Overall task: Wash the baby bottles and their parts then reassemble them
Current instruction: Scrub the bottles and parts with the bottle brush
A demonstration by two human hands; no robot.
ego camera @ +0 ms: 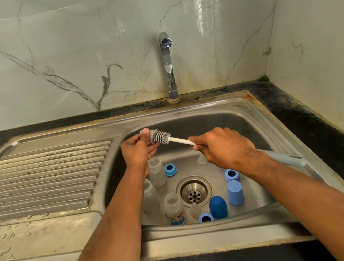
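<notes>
Over the steel sink [253, 124], my left hand [137, 151] pinches a small clear teat [148, 133]. The grey head of a bottle brush [161, 137] is against it. My right hand [223, 147] grips the brush's white shaft, and its grey handle [284, 157] sticks out behind my wrist. In the basin stand three clear bottles [156, 171], [149, 195], [174, 207]. Around them are three blue rings [170, 170], [231, 175], [205, 218], a dark blue cap [218, 207], a light blue cap [235, 192] and two more clear teats [201, 159], [195, 210].
A chrome tap [168, 65] rises behind the basin, with no water running. The drain [194, 191] is in the basin's middle. A ribbed drainboard [42, 180] lies to the left. Dark counter [319, 124] and marble walls close in the right side.
</notes>
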